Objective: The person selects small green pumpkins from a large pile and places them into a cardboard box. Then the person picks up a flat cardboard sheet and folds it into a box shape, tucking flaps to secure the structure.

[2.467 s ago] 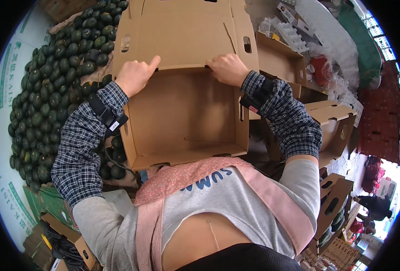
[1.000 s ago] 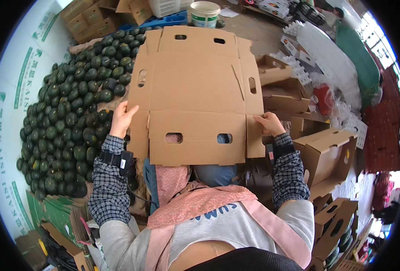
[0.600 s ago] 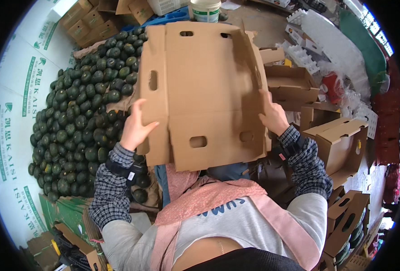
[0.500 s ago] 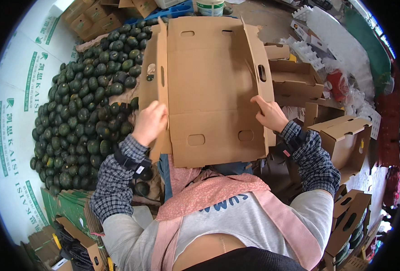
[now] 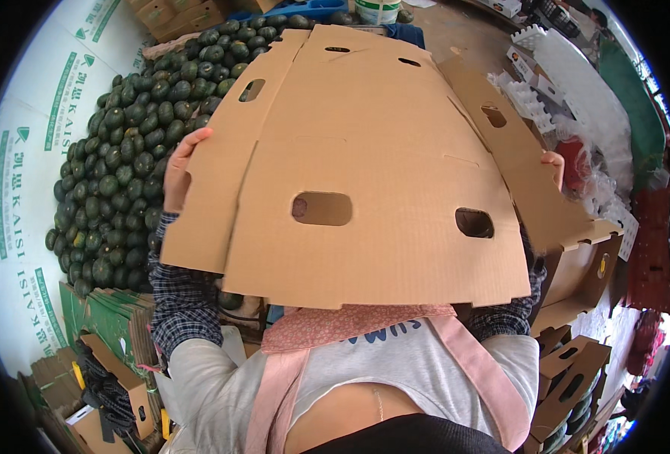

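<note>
A large brown cardboard box blank (image 5: 380, 166), with oval hand holes and creased side flaps, fills the middle of the view. It is raised in front of my chest and hides most of both forearms. My left hand (image 5: 182, 170) grips the outer edge of its left flap, with the fingertips showing on top. At the right flap's outer edge, the fingers of my right hand (image 5: 554, 166) curl over the cardboard; the rest of that hand is hidden. The flaps slant away from the main panel, and the right one stands at a steeper angle.
To the left, a big heap of dark green squashes (image 5: 123, 159) lies against a white printed wall (image 5: 28, 197). Flattened cardboard (image 5: 115, 325) is stacked at lower left. Open cartons (image 5: 577, 280) stand on the right, with white foam sheeting (image 5: 569, 68) behind. A white bucket (image 5: 378, 10) stands at the back.
The cardboard has been lifted closer and its flaps have spread outward; its upturned sides now lie flatter. Both hands have moved apart to its outer edges.
</note>
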`<state>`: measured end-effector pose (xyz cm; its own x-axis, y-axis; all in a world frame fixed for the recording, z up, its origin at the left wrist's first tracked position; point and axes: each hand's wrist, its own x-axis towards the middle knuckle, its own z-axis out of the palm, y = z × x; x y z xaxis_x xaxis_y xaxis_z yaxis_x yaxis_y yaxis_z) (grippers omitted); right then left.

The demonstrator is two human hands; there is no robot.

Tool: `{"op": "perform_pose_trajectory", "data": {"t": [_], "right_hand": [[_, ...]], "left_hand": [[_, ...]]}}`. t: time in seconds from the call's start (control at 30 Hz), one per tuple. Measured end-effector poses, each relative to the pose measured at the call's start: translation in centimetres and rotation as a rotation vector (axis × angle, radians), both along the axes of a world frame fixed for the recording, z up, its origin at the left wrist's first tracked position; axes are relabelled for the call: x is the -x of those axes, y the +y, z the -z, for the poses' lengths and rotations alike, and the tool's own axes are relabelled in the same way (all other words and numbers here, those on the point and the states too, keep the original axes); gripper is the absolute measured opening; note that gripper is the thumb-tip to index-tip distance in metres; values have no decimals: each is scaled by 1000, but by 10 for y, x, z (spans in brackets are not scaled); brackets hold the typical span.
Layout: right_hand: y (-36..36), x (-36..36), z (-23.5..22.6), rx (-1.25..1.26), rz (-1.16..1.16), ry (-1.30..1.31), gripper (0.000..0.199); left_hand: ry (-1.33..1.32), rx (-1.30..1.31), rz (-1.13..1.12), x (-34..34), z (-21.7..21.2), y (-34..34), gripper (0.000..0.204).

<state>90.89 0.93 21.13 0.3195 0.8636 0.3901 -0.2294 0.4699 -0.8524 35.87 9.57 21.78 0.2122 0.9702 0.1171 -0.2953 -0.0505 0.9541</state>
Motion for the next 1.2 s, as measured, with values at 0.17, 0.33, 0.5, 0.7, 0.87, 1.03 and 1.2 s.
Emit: {"op": "perform_pose_trajectory", "data": {"t": [0.17,0.33,0.5,0.7,0.87,1.03,1.2], "right_hand": [[-15,7,31,79,222,-44,22],[-71,58,13,245,-24,-831,24],[-134,30,39,658,-664,-375,69],[-146,67,60,524,-345,-630,28],[-138,85,74,746,-89,-631,14],[-115,105,58,377,505,-961,47],[-76,134,7,214,-20,-1770,83]], "left_hand": [[462,-553,-219,-10,36,-5,14],[797,-556,-280,-35,8,-67,25],[1051,-429,519,-14,28,-120,48],[717,-355,259,-28,48,-133,23],[675,-191,-340,-58,88,-136,19],[1067,-543,-391,-78,46,-116,23],[1440,-903,171,-94,24,-103,55]]}}
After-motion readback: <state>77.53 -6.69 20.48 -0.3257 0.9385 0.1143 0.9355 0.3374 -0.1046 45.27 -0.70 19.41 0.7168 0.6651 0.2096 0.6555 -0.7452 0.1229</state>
